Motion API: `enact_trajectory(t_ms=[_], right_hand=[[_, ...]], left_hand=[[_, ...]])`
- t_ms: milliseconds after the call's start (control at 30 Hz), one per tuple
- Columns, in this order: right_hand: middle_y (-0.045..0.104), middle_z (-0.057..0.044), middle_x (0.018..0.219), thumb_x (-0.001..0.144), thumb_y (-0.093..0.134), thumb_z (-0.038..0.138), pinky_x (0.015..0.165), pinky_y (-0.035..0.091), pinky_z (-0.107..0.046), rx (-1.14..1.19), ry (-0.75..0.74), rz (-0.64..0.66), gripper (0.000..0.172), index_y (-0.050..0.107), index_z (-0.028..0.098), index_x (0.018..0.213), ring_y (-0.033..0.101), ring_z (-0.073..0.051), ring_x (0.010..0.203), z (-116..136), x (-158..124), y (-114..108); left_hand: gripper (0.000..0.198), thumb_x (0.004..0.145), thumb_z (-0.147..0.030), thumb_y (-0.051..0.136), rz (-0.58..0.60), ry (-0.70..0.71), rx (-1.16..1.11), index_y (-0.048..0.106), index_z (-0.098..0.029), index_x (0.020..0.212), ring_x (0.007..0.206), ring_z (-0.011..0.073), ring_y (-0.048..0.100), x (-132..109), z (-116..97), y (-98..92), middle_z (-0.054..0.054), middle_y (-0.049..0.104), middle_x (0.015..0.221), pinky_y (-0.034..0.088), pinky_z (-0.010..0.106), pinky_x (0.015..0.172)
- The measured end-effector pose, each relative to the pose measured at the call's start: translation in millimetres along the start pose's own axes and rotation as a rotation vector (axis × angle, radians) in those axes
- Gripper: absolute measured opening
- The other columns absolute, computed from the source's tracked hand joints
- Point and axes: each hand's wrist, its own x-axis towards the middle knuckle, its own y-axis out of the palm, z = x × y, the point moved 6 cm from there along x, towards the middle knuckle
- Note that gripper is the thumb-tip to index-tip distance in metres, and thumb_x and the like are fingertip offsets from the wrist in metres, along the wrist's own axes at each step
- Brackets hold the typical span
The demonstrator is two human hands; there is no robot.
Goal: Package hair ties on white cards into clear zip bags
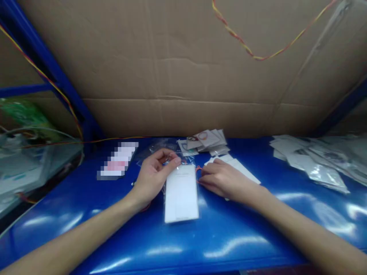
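My left hand point(156, 172) pinches the top edge of a clear plastic sleeve with a white card point(182, 194) in it, hanging upright above the blue table point(123, 233). Just right of the card, my right hand point(225, 177) has its fingers closed on a thin orange-red cord point(198, 168), of which only a small loop shows. Some white cards point(243, 170) lie partly under my right hand. Crumpled clear plastic bags point(160, 145) rest behind my left hand. A bit of red cord point(146, 207) shows by my left wrist.
Small packets with coloured rings point(208, 139) are piled at the back. More white packets point(312, 160) are heaped at the right. A phone-like blurred object point(117, 160) lies on the left. Cardboard point(177, 68) forms the back wall, with a red-yellow twisted wire point(258, 58) hanging.
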Motion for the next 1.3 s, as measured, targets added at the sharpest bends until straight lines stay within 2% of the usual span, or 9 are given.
enact_trajectory(t_ms=[200, 300, 400, 600, 700, 800, 967, 1100, 1300], right_hand=[[0.075, -0.01, 0.103, 0.095, 0.064, 0.024, 0.084, 0.044, -0.038, 0.079, 0.01, -0.051, 0.019, 0.077, 0.016, 0.107, 0.067, -0.024, 0.094, -2, -2, -4], [0.075, -0.01, 0.099, 0.092, 0.065, 0.02, 0.082, 0.044, -0.038, 0.048, 0.023, -0.04, 0.016, 0.078, 0.017, 0.101, 0.066, -0.025, 0.091, -6, -5, -7], [0.075, -0.01, 0.097, 0.097, 0.061, 0.019, 0.078, 0.044, -0.037, 0.018, 0.007, -0.037, 0.019, 0.079, 0.017, 0.096, 0.066, -0.023, 0.086, -7, -4, -4], [0.073, -0.01, 0.091, 0.098, 0.061, 0.025, 0.077, 0.046, -0.035, 0.013, -0.006, -0.16, 0.021, 0.077, 0.016, 0.089, 0.066, -0.022, 0.084, -3, -1, -2], [0.074, -0.006, 0.081, 0.095, 0.065, 0.025, 0.067, 0.046, -0.031, 0.2, 0.109, -0.314, 0.015, 0.077, 0.017, 0.094, 0.066, -0.019, 0.071, -13, -5, -12], [0.073, -0.001, 0.067, 0.092, 0.07, 0.031, 0.058, 0.047, -0.027, 0.618, 0.308, -0.464, 0.016, 0.077, 0.018, 0.097, 0.065, -0.016, 0.058, -30, -12, -18], [0.08, -0.005, 0.078, 0.085, 0.078, 0.042, 0.059, 0.058, -0.03, 1.161, 0.422, -0.502, 0.027, 0.074, 0.018, 0.094, 0.076, -0.021, 0.067, -34, -9, -10], [0.081, -0.006, 0.08, 0.078, 0.085, 0.038, 0.063, 0.059, -0.028, 1.336, 0.444, -0.452, 0.027, 0.076, 0.017, 0.091, 0.077, -0.02, 0.072, -29, -4, -5], [0.082, -0.007, 0.089, 0.09, 0.073, 0.042, 0.069, 0.062, -0.031, 1.316, 0.37, -0.433, 0.025, 0.082, 0.018, 0.094, 0.077, -0.021, 0.079, -23, -3, -14]], left_hand=[[0.025, 0.08, -0.036, 0.082, 0.006, 0.014, -0.003, 0.064, -0.02, 0.086, 0.061, 0.0114, 0.058, 0, 0, -0.6, -0.001, 0.065, 0.078, 0.044, 0.019, 0.053], [0.025, 0.079, -0.036, 0.083, 0.004, 0.002, -0.013, 0.064, -0.02, 0.085, 0.06, 0.0122, 0.059, 0, 0, 0.1, -0.001, 0.066, 0.077, 0.045, 0.02, 0.052], [0.028, 0.077, -0.037, 0.084, -0.006, -0.026, -0.015, 0.064, -0.02, 0.086, 0.06, 0.0126, 0.059, -1, 0, 1.0, -0.001, 0.066, 0.076, 0.044, 0.02, 0.051], [0.024, 0.078, -0.035, 0.083, 0.037, -0.016, 0.006, 0.066, -0.019, 0.084, 0.064, 0.0128, 0.061, -2, -1, 2.6, 0.001, 0.069, 0.08, 0.048, 0.02, 0.054], [0.022, 0.077, -0.034, 0.084, 0.069, 0.011, 0.069, 0.069, -0.018, 0.081, 0.063, 0.0134, 0.061, -2, -3, 3.7, 0.002, 0.07, 0.077, 0.048, 0.02, 0.054], [0.023, 0.075, -0.036, 0.085, 0.134, -0.021, 0.088, 0.07, -0.019, 0.08, 0.058, 0.0138, 0.06, -5, -1, 7.2, 0.001, 0.069, 0.073, 0.046, 0.021, 0.051], [0.025, 0.078, -0.039, 0.082, 0.273, -0.098, 0.083, 0.068, -0.019, 0.082, 0.043, 0.0102, 0.049, -10, 5, 14.1, -0.003, 0.061, 0.057, 0.035, 0.02, 0.042], [0.024, 0.078, -0.038, 0.082, 0.313, -0.087, 0.083, 0.069, -0.019, 0.081, 0.044, 0.0101, 0.051, -11, 5, 16.6, -0.001, 0.065, 0.062, 0.035, 0.02, 0.043], [0.026, 0.078, -0.04, 0.082, 0.273, -0.073, 0.115, 0.067, -0.019, 0.083, 0.043, 0.0099, 0.05, -10, 8, 15.1, -0.002, 0.063, 0.06, 0.033, 0.019, 0.042]])
